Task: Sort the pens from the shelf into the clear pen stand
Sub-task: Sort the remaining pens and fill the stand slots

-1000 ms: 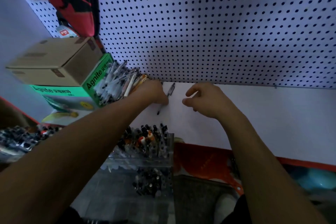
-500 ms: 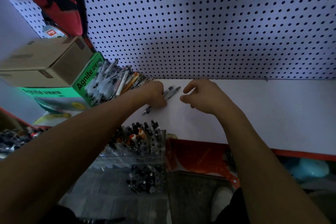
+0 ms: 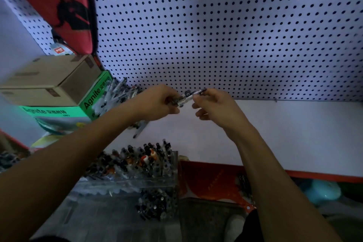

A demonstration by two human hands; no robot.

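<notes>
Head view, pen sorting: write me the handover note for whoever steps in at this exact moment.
Left hand: grips one end of a small bunch of pens, lifted off the white shelf.
Right hand: pinches the other end of that bunch.
Loose pile of pens lies on the shelf against the green box; one pen lies apart, just under the left wrist.
Clear pen stand, below the shelf edge, already holds many pens upright.
Left to do: put the held bunch in the stand, then the stray pen and the pile.
</notes>
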